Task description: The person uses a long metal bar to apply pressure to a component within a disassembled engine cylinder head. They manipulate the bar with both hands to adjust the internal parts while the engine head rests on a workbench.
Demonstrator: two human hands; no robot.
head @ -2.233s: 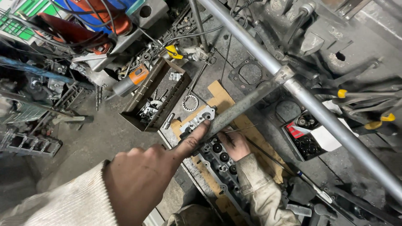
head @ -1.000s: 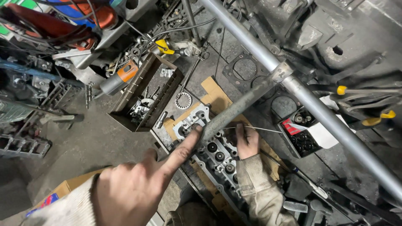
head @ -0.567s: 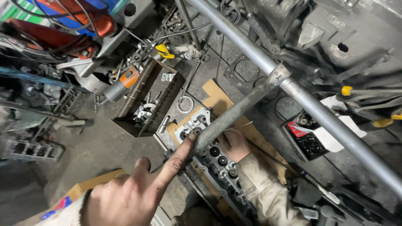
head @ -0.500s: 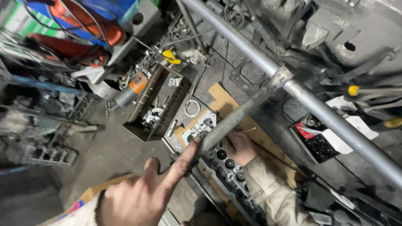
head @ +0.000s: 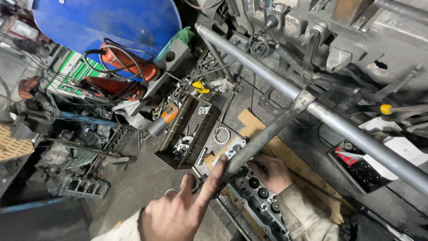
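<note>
My left hand point(head: 178, 214) is in the foreground, index finger and thumb stretched out, the other fingers curled. The index fingertip touches the lower end of a slanted grey metal bar point(head: 267, 134). That bar runs up to a clamp joint point(head: 304, 99) on a long grey pipe point(head: 356, 134). Below the bar, my right hand point(head: 269, 172) rests palm-down on a dark metal engine part with round holes point(head: 261, 196). The part lies on brown cardboard point(head: 249, 122). Whether the right hand's fingers grip anything is hidden.
An open metal tray of small parts point(head: 189, 131) stands left of the cardboard, with a toothed ring point(head: 221, 135) beside it. A blue drum point(head: 111, 22) and orange cabled tools point(head: 120, 67) lie at the back left. A black socket case point(head: 356, 163) sits at the right, scrap metal point(head: 84, 187) at the left.
The view has swung toward the back, bringing the blue drum into sight. My left index finger stays at the bar's lower end. My right hand stays on the engine part.
</note>
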